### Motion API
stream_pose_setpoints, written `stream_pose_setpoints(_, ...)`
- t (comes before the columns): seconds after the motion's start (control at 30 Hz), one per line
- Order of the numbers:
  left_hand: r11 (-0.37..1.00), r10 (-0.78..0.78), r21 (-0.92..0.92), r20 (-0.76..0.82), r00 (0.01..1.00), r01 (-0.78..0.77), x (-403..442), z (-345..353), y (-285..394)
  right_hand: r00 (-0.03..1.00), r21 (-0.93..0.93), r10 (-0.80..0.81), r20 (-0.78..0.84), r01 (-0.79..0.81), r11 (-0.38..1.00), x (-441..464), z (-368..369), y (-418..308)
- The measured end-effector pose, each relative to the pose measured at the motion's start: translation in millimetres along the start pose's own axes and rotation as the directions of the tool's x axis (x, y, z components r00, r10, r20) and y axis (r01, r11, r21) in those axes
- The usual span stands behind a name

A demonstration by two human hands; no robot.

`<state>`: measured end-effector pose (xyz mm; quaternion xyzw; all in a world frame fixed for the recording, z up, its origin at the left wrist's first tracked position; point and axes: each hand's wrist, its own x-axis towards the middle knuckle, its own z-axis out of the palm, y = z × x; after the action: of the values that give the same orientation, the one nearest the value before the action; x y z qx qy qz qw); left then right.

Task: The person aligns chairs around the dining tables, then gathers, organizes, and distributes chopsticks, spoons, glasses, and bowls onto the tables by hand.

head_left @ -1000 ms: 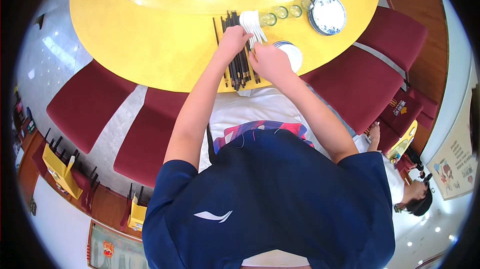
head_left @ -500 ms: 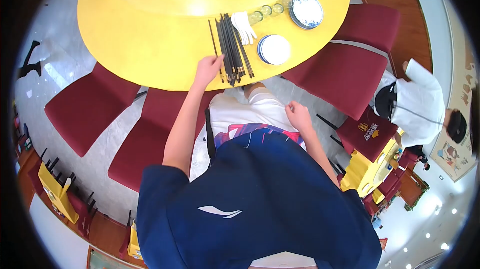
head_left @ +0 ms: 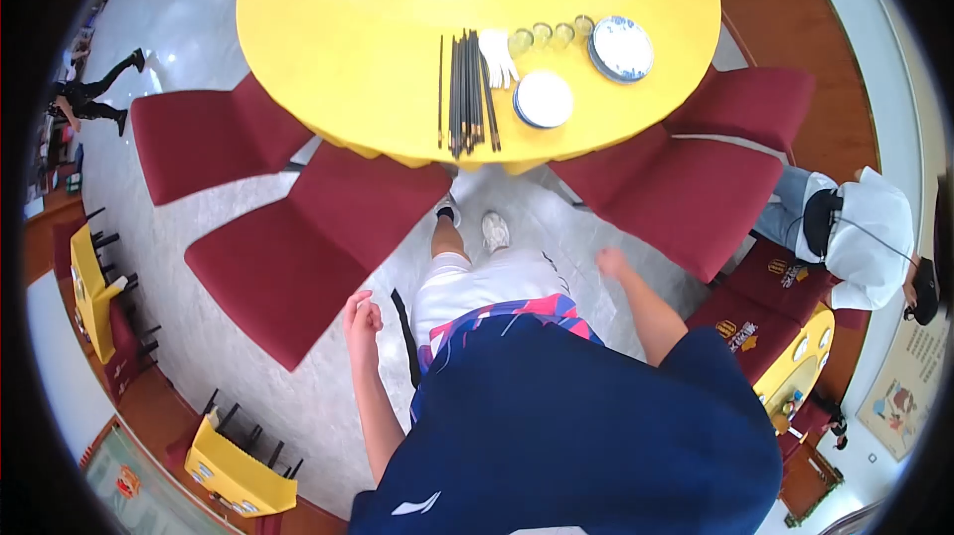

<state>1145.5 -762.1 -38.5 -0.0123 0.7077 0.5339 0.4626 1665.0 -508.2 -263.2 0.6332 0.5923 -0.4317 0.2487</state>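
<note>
My left hand [head_left: 364,318] hangs beside the seat of a maroon chair, its fingers curled with nothing seen in them. On the other side of my body, my right hand [head_left: 613,263] is loosely closed above the floor and appears to hold nothing. Both hands are away from the round yellow table [head_left: 348,68]. Near its front edge lies a bundle of dark chopsticks [head_left: 465,93], and one pair or single chopstick [head_left: 441,93] rests apart to its left. White spoons [head_left: 497,58], several glasses [head_left: 543,35], a stack of white plates [head_left: 544,99] and a stack of blue-patterned plates [head_left: 621,48] stand to the right.
Maroon chairs [head_left: 288,247] flank me on the left, and other maroon chairs [head_left: 676,192] on the right. A person in a white top [head_left: 865,237] bends near chairs at the right. Another person in dark clothes [head_left: 94,98] is at far left. Grey floor [head_left: 517,207] lies between the chairs.
My left hand has left the chopsticks and dropped back to my side. My body has moved back from the table. The lone chopstick item stays apart from the bundle.
</note>
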Motion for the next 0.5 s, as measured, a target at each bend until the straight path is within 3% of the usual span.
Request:
stream_pose_setpoints(0.07, 0.952, 0.201, -0.265, 0.169, 0.965, -0.152, -71, 24, 47, 0.964, -0.089, -0.204, -0.171, 0.191, 0.978, 30, 5, -15)
stream_pose_setpoints(0.1, 0.91, 0.325, -0.34, 0.234, 0.916, -0.236, -109, 32, 76, 0.991, 0.136, -0.106, -0.083, 0.117, 0.984, 15, -11, -56)
stream_pose_setpoints(0.13, 0.844, 0.465, -0.427, 0.28, 0.84, -0.325, -143, 39, 105, 0.988, 0.181, -0.14, -0.058, 0.149, 0.972, 9, -18, -89)
stream_pose_setpoints(0.17, 0.749, 0.635, -0.467, 0.307, 0.709, -0.469, -177, 41, 128, 0.984, 0.224, -0.174, -0.027, 0.176, 0.959, 2, -18, -115)
stream_pose_setpoints(0.2, 0.646, 0.763, -0.49, 0.417, 0.494, -0.585, -205, 36, 151, 0.977, 0.208, -0.214, -0.007, 0.211, 0.955, -4, -12, -139)
stream_pose_setpoints(0.23, 0.549, 0.834, -0.55, 0.403, 0.376, -0.629, -236, 31, 167, 0.967, 0.19, -0.255, 0.014, 0.248, 0.95, -12, -4, -159)
stream_pose_setpoints(0.27, 0.437, 0.893, -0.745, 0.425, 0.147, -0.504, -253, 52, 199, 0.959, 0.163, -0.282, 0.021, 0.275, 0.948, -20, 8, -176)
stream_pose_setpoints(0.33, 0.22, 0.974, -0.789, 0.212, 0.083, -0.574, -307, 57, 207, 0.923, 0.175, -0.378, 0.078, 0.36, 0.916, -36, 28, -207)
stream_pose_setpoints(0.37, 0.186, 0.981, -0.778, 0.182, 0.068, -0.6, -329, 45, 210, 0.909, 0.148, -0.408, 0.084, 0.393, 0.907, -46, 37, -218)
stream_pose_setpoints(0.43, 0.282, 0.942, -0.823, 0.334, -0.018, -0.493, -369, 14, 207, 0.88, 0.101, -0.455, 0.136, 0.444, 0.89, -70, 64, -234)
stream_pose_setpoints(0.5, 0.24, 0.948, -0.731, 0.319, -0.009, -0.639, -414, -25, 179, 0.843, 0.045, -0.505, 0.182, 0.506, 0.861, -88, 93, -233)
